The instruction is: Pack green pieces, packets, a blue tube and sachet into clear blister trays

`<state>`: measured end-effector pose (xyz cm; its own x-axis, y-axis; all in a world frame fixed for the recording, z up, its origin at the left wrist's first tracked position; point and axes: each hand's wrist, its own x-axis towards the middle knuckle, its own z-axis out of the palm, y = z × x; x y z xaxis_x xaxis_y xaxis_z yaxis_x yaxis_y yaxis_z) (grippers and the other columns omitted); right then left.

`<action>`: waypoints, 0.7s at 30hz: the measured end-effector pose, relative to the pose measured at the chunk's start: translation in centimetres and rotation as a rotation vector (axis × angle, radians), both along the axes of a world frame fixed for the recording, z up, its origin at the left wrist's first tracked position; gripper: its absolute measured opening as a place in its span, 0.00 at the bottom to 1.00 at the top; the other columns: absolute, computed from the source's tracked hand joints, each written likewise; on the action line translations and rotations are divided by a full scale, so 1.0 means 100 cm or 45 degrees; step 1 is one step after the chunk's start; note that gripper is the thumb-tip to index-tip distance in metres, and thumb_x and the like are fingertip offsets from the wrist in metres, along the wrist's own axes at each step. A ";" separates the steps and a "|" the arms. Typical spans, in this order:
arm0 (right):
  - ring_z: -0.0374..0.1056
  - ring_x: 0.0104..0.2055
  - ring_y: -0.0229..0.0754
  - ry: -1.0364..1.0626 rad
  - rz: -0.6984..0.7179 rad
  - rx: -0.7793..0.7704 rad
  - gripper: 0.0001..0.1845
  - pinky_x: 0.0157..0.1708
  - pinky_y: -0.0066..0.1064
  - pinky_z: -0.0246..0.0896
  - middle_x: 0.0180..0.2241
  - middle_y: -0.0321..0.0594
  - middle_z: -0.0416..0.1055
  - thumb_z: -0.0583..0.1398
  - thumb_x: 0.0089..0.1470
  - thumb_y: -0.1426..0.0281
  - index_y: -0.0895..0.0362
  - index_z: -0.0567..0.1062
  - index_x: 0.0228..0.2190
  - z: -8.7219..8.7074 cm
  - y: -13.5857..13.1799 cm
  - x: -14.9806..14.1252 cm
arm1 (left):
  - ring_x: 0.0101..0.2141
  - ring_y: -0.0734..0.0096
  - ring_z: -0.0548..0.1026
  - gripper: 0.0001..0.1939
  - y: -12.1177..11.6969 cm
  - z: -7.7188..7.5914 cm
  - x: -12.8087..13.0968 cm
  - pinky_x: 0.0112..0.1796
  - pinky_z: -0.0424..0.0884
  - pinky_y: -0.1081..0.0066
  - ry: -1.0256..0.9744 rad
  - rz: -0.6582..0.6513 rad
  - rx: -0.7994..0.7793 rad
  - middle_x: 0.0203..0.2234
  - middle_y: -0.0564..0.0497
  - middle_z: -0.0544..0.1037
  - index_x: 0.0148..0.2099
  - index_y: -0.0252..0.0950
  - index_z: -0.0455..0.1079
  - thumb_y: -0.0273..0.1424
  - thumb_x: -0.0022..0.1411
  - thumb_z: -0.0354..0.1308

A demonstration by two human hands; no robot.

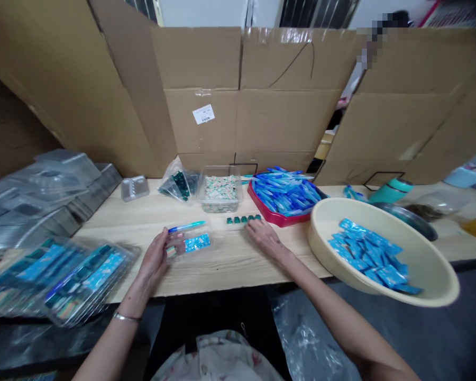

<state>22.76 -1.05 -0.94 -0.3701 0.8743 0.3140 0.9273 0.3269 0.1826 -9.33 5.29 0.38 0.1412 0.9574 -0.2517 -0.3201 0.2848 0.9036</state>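
Observation:
My left hand (155,258) grips the left end of a clear plastic tray (207,253) just above the table. In that tray lie a blue pen (186,226), a blue patterned packet (197,242) and a small striped piece (171,252) near my fingers. My right hand (264,239) is closed, its fingertips at the right end of a short row of small dark green pieces (244,219). The fingers partly cover that end of the row. Behind the row stand a clear box (221,203) of small pale pieces and a red tray (280,219) heaped with blue pens.
Filled clear trays (88,283) are stacked at the left, with empty plastic trays (69,188) behind. A bag (179,185) of dark green pieces lies at the back. A cream basin (436,275) of blue packets stands right. Cardboard (277,119) walls off the back; a person is partly visible beyond.

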 end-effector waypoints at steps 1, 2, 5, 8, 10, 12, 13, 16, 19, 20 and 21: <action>0.63 0.40 0.45 0.111 0.002 0.054 0.15 0.40 0.38 0.58 0.41 0.50 0.70 0.48 0.57 0.80 0.61 0.72 0.40 0.009 -0.003 0.003 | 0.28 0.68 0.77 0.13 -0.003 -0.003 0.000 0.31 0.75 0.68 -0.021 0.007 -0.009 0.32 0.45 0.79 0.38 0.31 0.70 0.37 0.58 0.58; 0.63 0.41 0.45 0.241 0.008 0.105 0.15 0.41 0.38 0.59 0.43 0.50 0.70 0.48 0.58 0.79 0.61 0.71 0.41 0.021 -0.007 0.006 | 0.28 0.68 0.77 0.13 -0.006 -0.006 0.002 0.30 0.75 0.67 -0.041 0.004 -0.021 0.32 0.46 0.79 0.38 0.32 0.69 0.38 0.57 0.58; 0.64 0.42 0.45 0.676 0.016 0.162 0.14 0.43 0.38 0.61 0.40 0.46 0.72 0.50 0.60 0.71 0.57 0.71 0.44 0.061 -0.018 0.009 | 0.28 0.68 0.77 0.16 -0.014 -0.013 0.015 0.29 0.74 0.68 -0.085 -0.073 -0.064 0.33 0.45 0.79 0.39 0.33 0.69 0.41 0.57 0.57; 0.67 0.38 0.42 1.026 -0.006 -0.099 0.15 0.39 0.35 0.64 0.37 0.40 0.73 0.52 0.59 0.64 0.54 0.72 0.45 0.092 -0.018 0.000 | 0.28 0.67 0.77 0.18 -0.021 -0.019 0.037 0.29 0.74 0.67 -0.129 -0.188 -0.093 0.34 0.44 0.78 0.41 0.33 0.69 0.44 0.57 0.56; 0.69 0.35 0.40 1.115 0.060 -0.439 0.17 0.35 0.32 0.65 0.34 0.38 0.74 0.53 0.58 0.63 0.55 0.73 0.45 0.098 -0.010 -0.013 | 0.29 0.66 0.77 0.20 -0.027 -0.021 0.053 0.29 0.74 0.67 -0.154 -0.260 -0.119 0.35 0.42 0.78 0.41 0.33 0.69 0.46 0.57 0.55; 0.70 0.35 0.40 1.085 0.131 -0.688 0.16 0.35 0.31 0.65 0.34 0.38 0.75 0.53 0.57 0.64 0.57 0.74 0.43 0.095 0.002 -0.028 | 0.31 0.63 0.77 0.22 -0.034 -0.020 0.067 0.30 0.73 0.67 -0.184 -0.320 -0.131 0.36 0.42 0.78 0.43 0.32 0.70 0.47 0.57 0.55; 0.71 0.36 0.41 1.047 0.144 -0.731 0.15 0.36 0.32 0.66 0.35 0.39 0.75 0.54 0.56 0.65 0.57 0.75 0.41 0.091 0.008 -0.034 | 0.33 0.62 0.77 0.23 -0.037 -0.019 0.072 0.31 0.73 0.67 -0.202 -0.342 -0.126 0.36 0.42 0.78 0.44 0.32 0.70 0.47 0.57 0.55; 0.70 0.42 0.44 0.935 0.137 -0.577 0.13 0.44 0.36 0.64 0.39 0.43 0.75 0.56 0.54 0.67 0.58 0.77 0.38 0.077 0.017 -0.045 | 0.38 0.61 0.76 0.24 -0.044 -0.016 0.078 0.35 0.73 0.68 -0.242 -0.355 -0.097 0.39 0.43 0.78 0.48 0.34 0.69 0.48 0.57 0.54; 0.66 0.49 0.48 0.964 -0.012 -0.305 0.20 0.49 0.41 0.60 0.47 0.49 0.70 0.59 0.52 0.62 0.58 0.73 0.45 0.065 0.007 -0.043 | 0.39 0.60 0.76 0.25 -0.047 -0.014 0.073 0.36 0.73 0.66 -0.250 -0.339 -0.112 0.41 0.41 0.77 0.49 0.35 0.68 0.49 0.58 0.52; 0.66 0.48 0.48 1.024 -0.116 -0.278 0.24 0.48 0.42 0.61 0.49 0.51 0.67 0.59 0.52 0.59 0.58 0.70 0.48 0.061 0.000 -0.040 | 0.39 0.60 0.76 0.25 -0.047 -0.015 0.071 0.36 0.73 0.65 -0.248 -0.315 -0.117 0.42 0.41 0.77 0.49 0.35 0.68 0.49 0.58 0.52; 0.67 0.46 0.47 1.106 -0.225 -0.303 0.28 0.46 0.41 0.63 0.50 0.51 0.66 0.58 0.52 0.57 0.57 0.67 0.52 0.055 -0.007 -0.038 | 0.39 0.60 0.76 0.25 -0.047 -0.015 0.069 0.37 0.73 0.65 -0.245 -0.285 -0.122 0.42 0.40 0.77 0.48 0.34 0.68 0.48 0.58 0.53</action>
